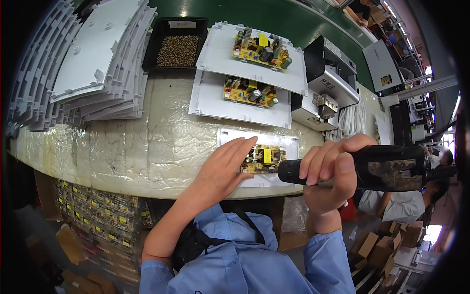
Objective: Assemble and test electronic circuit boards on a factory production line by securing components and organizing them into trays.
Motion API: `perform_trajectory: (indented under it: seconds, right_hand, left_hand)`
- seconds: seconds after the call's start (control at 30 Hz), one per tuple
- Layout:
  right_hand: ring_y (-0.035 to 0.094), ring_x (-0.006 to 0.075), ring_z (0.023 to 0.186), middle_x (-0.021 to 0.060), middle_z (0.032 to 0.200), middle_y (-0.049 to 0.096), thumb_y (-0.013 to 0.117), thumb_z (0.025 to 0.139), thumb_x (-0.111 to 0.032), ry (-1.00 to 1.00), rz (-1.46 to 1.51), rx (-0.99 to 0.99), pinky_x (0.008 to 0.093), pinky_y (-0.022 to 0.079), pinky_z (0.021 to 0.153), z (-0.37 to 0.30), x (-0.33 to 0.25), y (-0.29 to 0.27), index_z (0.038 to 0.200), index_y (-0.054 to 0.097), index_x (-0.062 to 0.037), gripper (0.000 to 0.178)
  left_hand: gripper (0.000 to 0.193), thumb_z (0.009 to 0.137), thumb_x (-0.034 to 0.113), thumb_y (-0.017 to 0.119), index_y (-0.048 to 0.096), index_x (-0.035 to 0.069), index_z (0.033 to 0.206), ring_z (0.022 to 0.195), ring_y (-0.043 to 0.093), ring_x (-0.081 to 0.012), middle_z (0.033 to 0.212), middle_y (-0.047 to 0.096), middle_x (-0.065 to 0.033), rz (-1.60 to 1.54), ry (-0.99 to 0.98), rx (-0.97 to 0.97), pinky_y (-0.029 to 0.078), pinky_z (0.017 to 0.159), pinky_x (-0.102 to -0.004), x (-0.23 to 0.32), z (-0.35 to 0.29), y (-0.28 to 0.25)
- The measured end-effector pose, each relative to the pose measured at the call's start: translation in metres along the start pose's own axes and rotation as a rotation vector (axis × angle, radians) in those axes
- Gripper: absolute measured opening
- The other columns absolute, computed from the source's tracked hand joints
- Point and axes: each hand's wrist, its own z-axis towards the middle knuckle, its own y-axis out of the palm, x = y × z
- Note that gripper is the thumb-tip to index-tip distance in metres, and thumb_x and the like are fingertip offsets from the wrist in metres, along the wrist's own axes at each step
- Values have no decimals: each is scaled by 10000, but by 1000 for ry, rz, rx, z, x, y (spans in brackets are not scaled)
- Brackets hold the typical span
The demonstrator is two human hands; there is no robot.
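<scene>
Plastic-wrapped bench (147,147), yellow circuit board (264,158) on white panel (289,142), black screwdriver (372,167)

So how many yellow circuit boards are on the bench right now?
3. One board on the far plate, one on the middle plate, one under the left hand. Boxed ones under the bench aren't counted.

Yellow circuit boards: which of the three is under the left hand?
The nearest board, on the front white plate; the left hand rests on it. The other two lie farther back, untouched.
</scene>
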Motion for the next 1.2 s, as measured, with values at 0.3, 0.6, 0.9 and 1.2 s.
perform_trajectory:
  seconds: [0.3,0.6,0.9,1.2]
  right_hand:
    - [498,149,513,38,607,478,645,964,-220,14,15,-36,348,485,541,-6,1,3,1118,359,-122,339]
    - [493,166,442,32,595,489,674,911,-109,-100,-2,-239,323,474,461,-3,5,11,973,402,-102,279]
    - [490,138,425,5,579,458,597,932,-88,-219,73,-138,303,465,418,14,-6,-9,1001,479,-50,141]
    - [501,133,508,25,666,490,631,925,-92,-463,-195,415,297,452,533,89,-24,-71,1017,554,-11,144]
  left_hand:
    - [757,802,179,765,407,50,1457,1242,508,-385,1322,544,-205,-19,6,19,428,1043,-444,-2,-1,1]
    - [762,792,162,753,394,0,1445,1223,520,-372,1273,555,-218,15,35,22,433,1035,-436,1,2,0]
    - [730,790,195,784,447,39,1419,1238,516,-377,1327,546,-197,50,-9,18,432,1045,-440,-2,-4,2]
    - [678,802,210,786,474,31,1377,1224,518,-374,1316,550,-188,46,7,5,426,1040,-435,2,0,0]
